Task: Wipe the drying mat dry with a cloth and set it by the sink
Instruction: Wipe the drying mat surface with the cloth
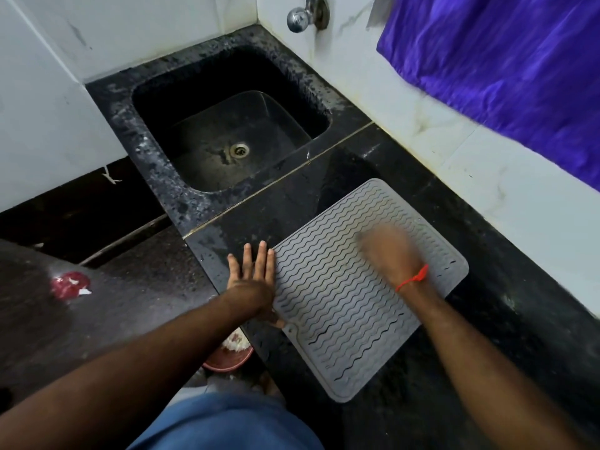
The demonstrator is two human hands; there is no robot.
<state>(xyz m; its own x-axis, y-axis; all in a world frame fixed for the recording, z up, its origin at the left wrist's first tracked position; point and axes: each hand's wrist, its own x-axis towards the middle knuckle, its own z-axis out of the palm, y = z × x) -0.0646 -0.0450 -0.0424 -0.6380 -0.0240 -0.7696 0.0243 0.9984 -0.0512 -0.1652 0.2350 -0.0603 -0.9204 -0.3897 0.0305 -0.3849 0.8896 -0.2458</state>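
Note:
A grey drying mat (341,300) with wavy ridges lies flat on the black stone counter, just right of the sink (227,125). My left hand (255,280) rests flat beside the mat's left edge, fingers spread, thumb touching the mat's near corner. My right hand (388,251) is over the mat's middle and blurred by motion, so I cannot make out its fingers or any cloth in it. A red thread circles my right wrist.
The black counter (406,170) runs right along a white tiled wall. A purple cloth (506,66) hangs at the upper right. A tap knob (300,16) sticks out above the sink. A pink bowl (229,352) sits on the floor below the counter edge.

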